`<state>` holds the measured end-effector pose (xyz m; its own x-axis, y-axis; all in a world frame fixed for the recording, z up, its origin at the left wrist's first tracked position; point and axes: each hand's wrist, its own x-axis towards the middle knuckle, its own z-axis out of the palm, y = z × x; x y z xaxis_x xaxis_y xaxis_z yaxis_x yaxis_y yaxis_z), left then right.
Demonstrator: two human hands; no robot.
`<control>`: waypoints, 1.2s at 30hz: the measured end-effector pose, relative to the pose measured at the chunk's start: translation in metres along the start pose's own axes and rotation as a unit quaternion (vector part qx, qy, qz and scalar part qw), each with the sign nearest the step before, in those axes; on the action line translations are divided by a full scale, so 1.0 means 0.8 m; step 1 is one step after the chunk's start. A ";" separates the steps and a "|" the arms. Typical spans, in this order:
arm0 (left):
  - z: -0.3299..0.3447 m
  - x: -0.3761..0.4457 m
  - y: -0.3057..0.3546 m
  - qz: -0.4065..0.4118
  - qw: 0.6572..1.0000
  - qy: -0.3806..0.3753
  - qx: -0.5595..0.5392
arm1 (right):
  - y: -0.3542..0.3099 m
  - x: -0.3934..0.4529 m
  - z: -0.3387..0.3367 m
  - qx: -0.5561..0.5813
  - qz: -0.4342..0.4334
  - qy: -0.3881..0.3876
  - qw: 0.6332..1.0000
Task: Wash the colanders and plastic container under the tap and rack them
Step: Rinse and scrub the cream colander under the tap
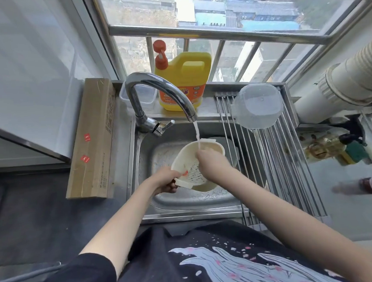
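Head view: mid-task, by my read. One clear container (257, 105) already sits upside down on the rack (288, 168) at the sink's right, near its far end, so that piece looks done. A second clear tub (145, 95) stands on the ledge behind the tap (157, 93), next to the yellow soap jug (183, 81); can't tell whether it's washed or part of the job.

In hand now: a cream colander (198, 166), held over the sink (143, 155) and tilted, open side facing up and toward the person. Tap is running, and the stream lands at the colander's far rim, right where the right hand is. A white edge shows just behind that rim, maybe a second colander nested under it, not certain.

Left hand (166, 180): fingers clenched on the near rim handle, gripping the colander. Right hand (209, 163): inside the bowl, against the far inner wall, looks like rubbing not gripping; fingers mostly hidden, so can't tell their state.

Colander look: opaque cream plastic, slotted perforations across the base, flat lip with handle tabs, small orange-red mark near the left hand. No visible suds.

Left: finish rinse, rack the colander, then any remaining pieces.
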<state>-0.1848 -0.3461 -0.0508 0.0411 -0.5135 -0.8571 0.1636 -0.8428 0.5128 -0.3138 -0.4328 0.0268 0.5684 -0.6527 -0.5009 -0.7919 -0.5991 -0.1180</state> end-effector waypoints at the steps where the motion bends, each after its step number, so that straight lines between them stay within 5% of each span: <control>1: 0.005 0.000 -0.003 0.001 1.000 -0.015 -0.010 | -0.006 0.001 0.001 0.035 0.049 -0.080 0.995; 3: 0.016 -0.001 -0.009 0.011 0.999 -0.028 -0.042 | -0.008 0.007 0.004 0.146 0.127 -0.127 0.973; 6: 0.035 -0.001 -0.017 0.043 0.993 -0.020 -0.109 | 0.000 0.013 0.008 0.281 0.165 -0.086 0.942; 9: 0.050 0.002 -0.018 0.075 0.984 -0.020 -0.163 | 0.005 -0.012 0.003 0.327 0.081 0.132 0.932; 11: 0.056 0.004 -0.016 0.080 0.975 -0.026 -0.206 | 0.010 -0.036 -0.001 0.184 0.047 0.294 0.937; 12: 0.059 0.005 -0.014 0.083 0.972 -0.029 -0.220 | 0.016 -0.043 -0.002 0.147 0.074 0.315 0.935; 15: 0.061 0.005 -0.012 0.094 0.963 -0.035 -0.250 | 0.037 -0.035 0.001 0.191 0.205 0.116 0.953; 17: 0.057 0.004 -0.014 0.091 0.960 -0.047 -0.260 | 0.048 -0.023 0.005 0.236 0.215 0.037 0.947; 21: 0.033 -0.006 -0.012 0.031 0.983 -0.057 -0.171 | 0.063 -0.007 0.014 0.264 0.214 0.098 0.935; 27: -0.006 -0.008 -0.005 0.058 0.992 0.008 -0.114 | 0.072 0.003 0.026 0.300 0.227 0.103 0.921; 36: -0.010 -0.002 0.024 0.069 0.997 0.008 -0.029 | 0.062 0.001 0.021 0.224 0.137 0.113 0.958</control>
<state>-0.1735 -0.3602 -0.0403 0.0820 -0.6214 -0.7792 0.2122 -0.7530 0.6228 -0.3562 -0.4556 0.0061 0.3195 -0.8708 -0.3737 -0.9061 -0.1652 -0.3896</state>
